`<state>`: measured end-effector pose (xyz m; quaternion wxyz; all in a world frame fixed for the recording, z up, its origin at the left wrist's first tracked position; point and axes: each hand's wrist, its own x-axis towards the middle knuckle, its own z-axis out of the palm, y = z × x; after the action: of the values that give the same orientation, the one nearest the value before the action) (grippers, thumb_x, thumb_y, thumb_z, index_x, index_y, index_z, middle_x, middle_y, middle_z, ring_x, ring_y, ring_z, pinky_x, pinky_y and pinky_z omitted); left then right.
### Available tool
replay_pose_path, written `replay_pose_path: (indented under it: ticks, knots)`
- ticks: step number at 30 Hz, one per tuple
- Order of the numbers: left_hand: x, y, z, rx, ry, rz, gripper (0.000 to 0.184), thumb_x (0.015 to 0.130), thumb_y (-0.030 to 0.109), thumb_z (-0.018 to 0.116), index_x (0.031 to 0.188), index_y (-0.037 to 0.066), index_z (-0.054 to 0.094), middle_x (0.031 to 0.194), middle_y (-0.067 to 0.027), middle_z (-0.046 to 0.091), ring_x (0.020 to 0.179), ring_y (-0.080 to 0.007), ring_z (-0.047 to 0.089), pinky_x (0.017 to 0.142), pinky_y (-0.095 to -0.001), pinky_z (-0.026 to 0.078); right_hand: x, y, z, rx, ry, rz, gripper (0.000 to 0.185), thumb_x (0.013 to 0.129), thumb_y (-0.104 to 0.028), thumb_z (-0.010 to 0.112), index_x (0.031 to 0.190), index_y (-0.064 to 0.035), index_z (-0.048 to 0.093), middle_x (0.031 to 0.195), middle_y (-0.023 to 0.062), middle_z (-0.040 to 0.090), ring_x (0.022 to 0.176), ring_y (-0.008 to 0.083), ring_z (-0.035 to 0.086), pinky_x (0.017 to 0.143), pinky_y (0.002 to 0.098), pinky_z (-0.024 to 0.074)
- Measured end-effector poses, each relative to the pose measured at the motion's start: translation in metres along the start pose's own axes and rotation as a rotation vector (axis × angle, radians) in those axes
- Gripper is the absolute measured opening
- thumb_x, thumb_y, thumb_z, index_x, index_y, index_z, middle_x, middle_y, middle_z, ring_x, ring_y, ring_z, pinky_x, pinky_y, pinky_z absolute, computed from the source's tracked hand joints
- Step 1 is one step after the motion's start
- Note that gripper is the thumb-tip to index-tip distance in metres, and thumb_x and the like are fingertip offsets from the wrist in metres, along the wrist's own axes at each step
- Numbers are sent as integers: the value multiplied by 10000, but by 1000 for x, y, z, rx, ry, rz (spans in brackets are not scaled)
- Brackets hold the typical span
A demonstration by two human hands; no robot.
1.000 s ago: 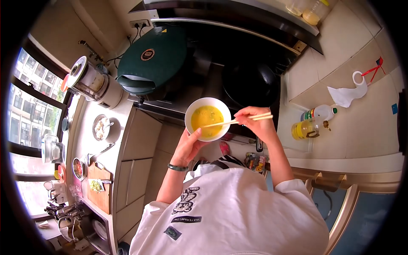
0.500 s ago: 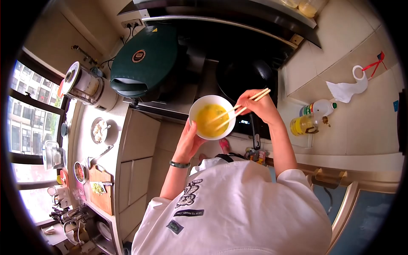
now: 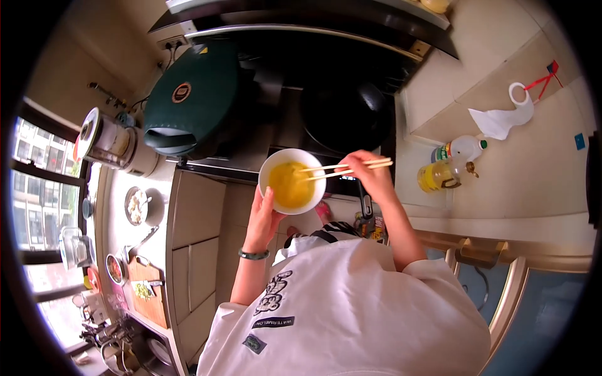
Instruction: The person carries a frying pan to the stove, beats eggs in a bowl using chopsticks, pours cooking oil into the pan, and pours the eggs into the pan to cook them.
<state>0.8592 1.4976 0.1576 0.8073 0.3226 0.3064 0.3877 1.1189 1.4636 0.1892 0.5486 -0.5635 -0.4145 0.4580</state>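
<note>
A white bowl (image 3: 267, 164) with yellow beaten egg (image 3: 290, 186) inside is held in my left hand (image 3: 261, 219), thumb over the rim and the other fingers beneath. My right hand (image 3: 371, 177) is closed around a pair of wooden chopsticks (image 3: 380, 162), whose tips reach into the egg from the right. Just beyond the bowl, a black wok (image 3: 345, 117) rests on the stove, its handle pointing toward me beneath my right forearm.
A green electric pan (image 3: 194, 94) stands left of the wok. On the left counter are a blender (image 3: 113, 143), a bowl of pale food (image 3: 137, 205) and a cutting board (image 3: 149, 301) with chopped greens. Oil bottles (image 3: 439, 176) stand at the right.
The chopsticks have swung through the egg, from one angle to a flatter one. The view has shifted, and the bowl and both hands now appear further left.
</note>
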Motion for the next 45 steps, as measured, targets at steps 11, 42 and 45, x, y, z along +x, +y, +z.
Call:
replay_pose_path:
  ticks: [11,42,45]
  knots:
    - [-13,-31,-11,-25,43,-130,430,1016,288,385,1387,84,312,1265,-109,512,1117,-229,565,880,-383,529,-34,22,-7,196,12,89,166,908,-113,610,927,47,646,815,92,685,758,134,671,694,238,560]
    - [-13,-14,14,-177,73,-173,548,965,344,501,1376,20,336,1307,-134,496,1180,-256,517,971,-400,456,-7,-18,-17,21,-188,0,146,935,-84,539,974,35,616,911,80,643,832,149,661,740,275,583]
    - [-11,-18,1,-124,28,-157,550,932,244,575,1371,16,335,1301,-139,497,1175,-261,519,975,-407,452,-5,-15,-17,69,-183,17,150,937,-94,540,960,31,619,905,87,654,836,146,665,743,265,578]
